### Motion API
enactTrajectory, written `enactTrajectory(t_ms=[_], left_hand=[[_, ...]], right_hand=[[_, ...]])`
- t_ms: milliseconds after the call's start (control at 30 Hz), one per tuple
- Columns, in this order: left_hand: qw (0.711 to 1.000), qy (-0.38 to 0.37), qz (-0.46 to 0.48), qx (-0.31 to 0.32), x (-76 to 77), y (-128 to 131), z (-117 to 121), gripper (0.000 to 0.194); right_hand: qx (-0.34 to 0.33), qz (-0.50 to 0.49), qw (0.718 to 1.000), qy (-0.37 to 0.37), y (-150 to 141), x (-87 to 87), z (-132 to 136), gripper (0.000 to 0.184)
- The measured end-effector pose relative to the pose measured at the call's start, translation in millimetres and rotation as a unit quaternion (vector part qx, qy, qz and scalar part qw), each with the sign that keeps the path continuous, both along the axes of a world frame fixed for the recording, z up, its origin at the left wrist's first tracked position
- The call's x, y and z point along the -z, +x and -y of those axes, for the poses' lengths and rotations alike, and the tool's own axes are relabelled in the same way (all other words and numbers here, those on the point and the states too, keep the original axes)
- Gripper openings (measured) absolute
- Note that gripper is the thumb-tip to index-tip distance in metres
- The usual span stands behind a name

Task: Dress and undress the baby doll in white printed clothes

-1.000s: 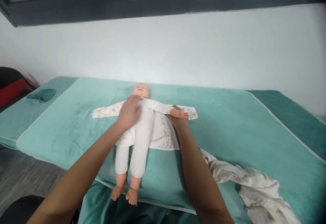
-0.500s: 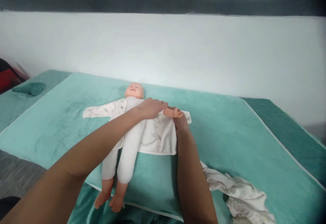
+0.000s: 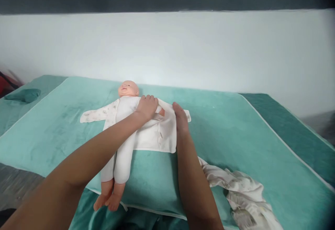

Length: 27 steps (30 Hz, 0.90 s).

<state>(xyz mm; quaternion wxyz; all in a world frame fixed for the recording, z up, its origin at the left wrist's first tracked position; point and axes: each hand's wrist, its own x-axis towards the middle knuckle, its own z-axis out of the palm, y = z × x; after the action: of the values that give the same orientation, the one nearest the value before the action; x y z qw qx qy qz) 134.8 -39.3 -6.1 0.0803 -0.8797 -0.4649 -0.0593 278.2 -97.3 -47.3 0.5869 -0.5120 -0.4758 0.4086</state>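
A baby doll (image 3: 125, 160) in white underclothes lies on its back, its head towards the wall. A white printed baby shirt (image 3: 154, 139) is spread under and beside it, with one sleeve covering the doll's arm on the left. My left hand (image 3: 148, 107) is curled over the doll's other arm near the shoulder. Just beyond my fingers, the doll's small hand (image 3: 162, 112) pokes out by the shirt's fold. My right hand (image 3: 180, 116) is closed on the right edge of the shirt, near its other sleeve (image 3: 187, 115); those fingertips are partly hidden.
A green padded mat (image 3: 222, 129) carries the doll. Crumpled printed cloth (image 3: 243, 191) lies to the right of my right forearm. Behind the mat stands a white wall (image 3: 167, 48). A red and black object (image 3: 6, 83) shows at the far left.
The doll's forearm, earlier stretched across my right hand, is now drawn back beside the shirt's fold. My left hand has shifted left along with it. The shirt edge is now lifted by my right hand.
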Motion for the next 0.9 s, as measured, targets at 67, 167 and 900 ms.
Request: enactTrajectory(t_ms=[67, 167, 900], left_hand=[[0.997, -0.018, 0.068, -0.030, 8.6, 2.6, -1.7, 0.031], [0.975, -0.121, 0.186, -0.012, 10.4, -4.3, -9.2, 0.034], [0.908, -0.113, 0.392, -0.096, -20.6, -88.5, -13.1, 0.027]], right_hand=[[-0.047, -0.103, 0.994, -0.012, -12.5, -2.2, 0.7, 0.040], [-0.144, -0.158, 0.977, 0.000, -26.1, -4.0, 4.2, 0.036], [-0.362, 0.036, 0.927, 0.091, -67.2, -15.5, 50.8, 0.039]])
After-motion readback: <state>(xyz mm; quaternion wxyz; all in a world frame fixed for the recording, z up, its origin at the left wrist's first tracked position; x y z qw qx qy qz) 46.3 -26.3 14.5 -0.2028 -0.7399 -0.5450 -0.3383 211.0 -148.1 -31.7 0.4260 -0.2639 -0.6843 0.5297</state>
